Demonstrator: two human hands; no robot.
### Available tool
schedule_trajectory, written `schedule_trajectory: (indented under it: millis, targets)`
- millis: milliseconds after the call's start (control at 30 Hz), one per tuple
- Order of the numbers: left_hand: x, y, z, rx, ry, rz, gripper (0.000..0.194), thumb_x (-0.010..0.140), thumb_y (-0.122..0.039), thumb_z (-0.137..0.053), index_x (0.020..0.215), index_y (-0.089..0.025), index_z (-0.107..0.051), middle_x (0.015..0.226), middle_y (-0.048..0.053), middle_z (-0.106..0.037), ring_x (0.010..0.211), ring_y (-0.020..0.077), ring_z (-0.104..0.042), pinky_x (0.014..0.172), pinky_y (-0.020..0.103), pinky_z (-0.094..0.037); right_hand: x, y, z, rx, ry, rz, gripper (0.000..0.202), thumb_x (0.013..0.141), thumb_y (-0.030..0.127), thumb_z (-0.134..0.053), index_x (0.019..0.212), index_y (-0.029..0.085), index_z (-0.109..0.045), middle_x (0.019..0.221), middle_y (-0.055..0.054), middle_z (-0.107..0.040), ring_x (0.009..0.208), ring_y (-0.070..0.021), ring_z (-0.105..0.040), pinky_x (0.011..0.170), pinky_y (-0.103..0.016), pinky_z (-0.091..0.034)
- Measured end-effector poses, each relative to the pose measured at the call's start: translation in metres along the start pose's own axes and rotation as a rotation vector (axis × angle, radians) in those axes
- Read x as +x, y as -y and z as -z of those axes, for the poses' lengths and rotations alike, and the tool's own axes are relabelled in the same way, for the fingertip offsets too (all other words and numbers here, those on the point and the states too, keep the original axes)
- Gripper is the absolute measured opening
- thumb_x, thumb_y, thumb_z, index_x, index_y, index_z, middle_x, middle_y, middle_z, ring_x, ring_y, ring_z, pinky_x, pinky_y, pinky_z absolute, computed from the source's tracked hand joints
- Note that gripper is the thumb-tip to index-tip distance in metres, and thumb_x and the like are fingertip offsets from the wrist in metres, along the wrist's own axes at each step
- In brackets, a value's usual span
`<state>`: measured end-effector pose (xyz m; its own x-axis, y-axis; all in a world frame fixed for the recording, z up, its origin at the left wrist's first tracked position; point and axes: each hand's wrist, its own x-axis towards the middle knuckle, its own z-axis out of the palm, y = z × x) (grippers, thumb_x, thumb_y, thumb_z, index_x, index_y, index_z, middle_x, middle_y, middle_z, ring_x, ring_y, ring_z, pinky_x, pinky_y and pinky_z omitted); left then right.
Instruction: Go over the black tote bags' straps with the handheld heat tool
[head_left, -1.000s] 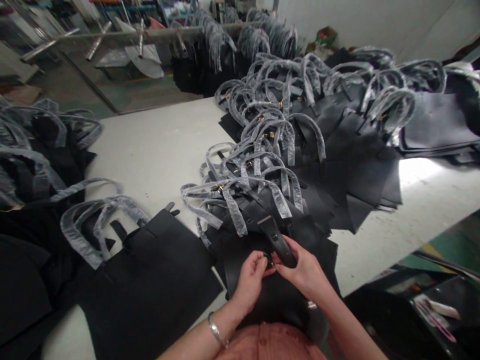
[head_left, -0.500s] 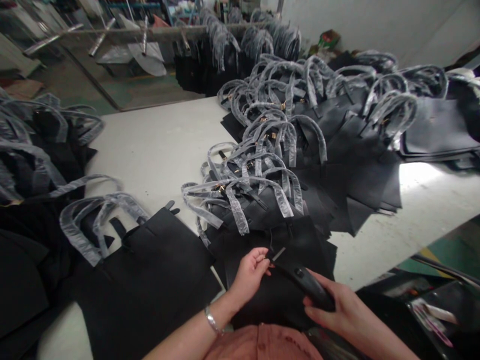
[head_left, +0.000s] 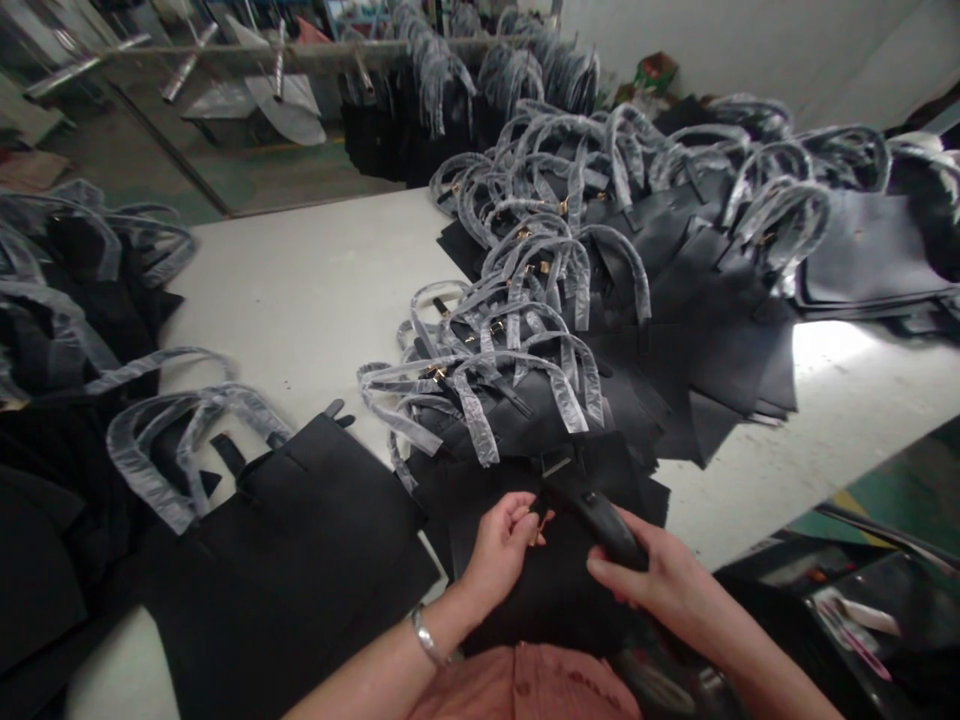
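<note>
My right hand (head_left: pixel 649 565) is wrapped round a curved black handheld tool (head_left: pixel 600 520), which points up and left and has a flat metal piece (head_left: pixel 556 465) near its far end. Just left of the tool's front, my left hand (head_left: pixel 504 545) is closed in a pinch on a small dark strip (head_left: pixel 538 503), mostly hidden by the fingers. Under both hands lies a flat black bag (head_left: pixel 551 590). Beyond it, clear plastic film covers the handles (head_left: pixel 480 420) of more black bags. To the left rests another black bag (head_left: pixel 300 530) with wrapped handles.
Overlapping black bags (head_left: pixel 720 300) run back across the white table (head_left: pixel 300 260) to the right. More bags (head_left: pixel 45 470) are heaped at the far left. Behind the table stands a metal rack (head_left: pixel 225 60) with hanging bags. A dark tray (head_left: pixel 900 610) of small items sits at lower right.
My right hand and the tool have moved slightly left and up, bringing the tool's front past my left fingertips. My left hand stays nearly in place, still pinching.
</note>
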<state>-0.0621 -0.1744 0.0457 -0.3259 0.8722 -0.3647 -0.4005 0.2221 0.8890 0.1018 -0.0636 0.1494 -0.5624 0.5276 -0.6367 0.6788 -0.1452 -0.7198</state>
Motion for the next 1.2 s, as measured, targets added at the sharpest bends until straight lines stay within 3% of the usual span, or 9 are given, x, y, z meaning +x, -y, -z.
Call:
schedule_trajectory:
  millis: [67,233,400,533,633,700,800,967,1200]
  targets:
    - [0.0,0.0,0.001,-0.03,0.002,0.02,0.031,0.088,-0.039,-0.061,0.104,-0.014,-0.06,0.098,0.011,-0.071,0.065,0.0119,-0.059,0.065,0.025,-0.045,0.001,-0.001,0.003,-0.005,-0.003,-0.011,0.05,0.08,0.029,-0.066,0.128,0.019,-0.057,0.075,0.003,-0.064,0.058,-0.0128,-0.055,0.053,-0.022,-0.045]
    - [0.002,0.001,0.001,-0.069,-0.02,0.076,0.035,0.084,-0.044,-0.066,0.1,-0.013,-0.061,0.077,0.006,-0.069,0.067,0.014,-0.061,0.066,0.025,-0.045,0.001,-0.003,0.001,-0.008,0.123,-0.002,0.047,0.078,0.023,-0.066,0.125,0.021,-0.06,0.072,0.004,-0.063,0.057,-0.0112,-0.053,0.051,-0.021,-0.042]
    - [0.003,-0.002,-0.004,-0.317,-0.056,0.17,0.042,0.081,-0.049,-0.067,0.099,-0.012,-0.058,0.087,0.011,-0.07,0.057,0.0128,-0.057,0.053,0.025,-0.041,0.009,-0.005,0.001,0.018,-0.005,-0.008,0.054,0.078,0.035,-0.068,0.128,0.018,-0.057,0.076,0.002,-0.065,0.059,-0.0136,-0.057,0.054,-0.023,-0.048]
    - [0.004,-0.004,-0.004,-0.511,-0.049,0.403,0.043,0.087,-0.045,-0.057,0.097,-0.004,-0.065,0.073,0.011,-0.066,0.053,0.0118,-0.051,0.049,0.025,-0.036,0.004,-0.011,0.005,-0.012,0.025,-0.027,0.061,0.077,0.033,-0.069,0.134,0.018,-0.053,0.075,0.002,-0.065,0.061,-0.0146,-0.057,0.056,-0.024,-0.048]
    - [0.007,-0.001,-0.006,-0.594,-0.075,0.55,0.028,0.077,-0.03,-0.068,0.09,-0.005,-0.068,0.066,0.004,-0.059,0.054,0.0097,-0.05,0.053,0.024,-0.037,-0.001,-0.013,0.005,-0.031,0.002,-0.032,0.063,0.077,0.033,-0.068,0.136,0.017,-0.052,0.073,0.002,-0.064,0.061,-0.0153,-0.056,0.056,-0.024,-0.046]
    - [0.008,0.002,-0.008,-0.597,-0.084,0.49,0.019,0.068,-0.02,-0.075,0.081,-0.008,-0.068,0.066,0.001,-0.057,0.055,0.0078,-0.049,0.055,0.022,-0.036,-0.005,-0.013,0.004,-0.042,-0.005,-0.027,0.063,0.077,0.032,-0.068,0.136,0.017,-0.052,0.073,0.002,-0.064,0.062,-0.0158,-0.056,0.057,-0.025,-0.046]
    - [0.008,0.006,-0.014,-0.512,-0.091,0.315,0.023,0.062,-0.017,-0.081,0.081,-0.011,-0.069,0.072,0.002,-0.063,0.061,0.0083,-0.052,0.059,0.022,-0.038,-0.01,-0.013,0.004,-0.039,0.01,-0.021,0.059,0.077,0.031,-0.068,0.133,0.017,-0.055,0.074,0.002,-0.064,0.066,-0.0174,-0.057,0.061,-0.027,-0.046]
    - [0.008,0.012,-0.021,-0.335,-0.152,0.167,0.032,0.063,-0.018,-0.079,0.094,-0.013,-0.072,0.088,0.007,-0.072,0.08,0.0167,-0.064,0.078,0.028,-0.047,-0.015,-0.012,0.001,-0.002,0.069,-0.068,0.053,0.076,0.028,-0.067,0.128,0.018,-0.059,0.074,0.002,-0.063,0.065,-0.0173,-0.057,0.059,-0.026,-0.046]
    - [0.014,0.02,-0.014,-0.034,-0.132,0.01,0.024,0.072,-0.018,-0.071,0.096,-0.016,-0.075,0.09,0.006,-0.073,0.081,0.0197,-0.066,0.075,0.03,-0.049,-0.004,-0.015,-0.006,-0.021,0.07,-0.045,0.061,0.078,0.033,-0.066,0.135,0.016,-0.051,0.072,0.002,-0.061,0.06,-0.0153,-0.055,0.056,-0.026,-0.046]
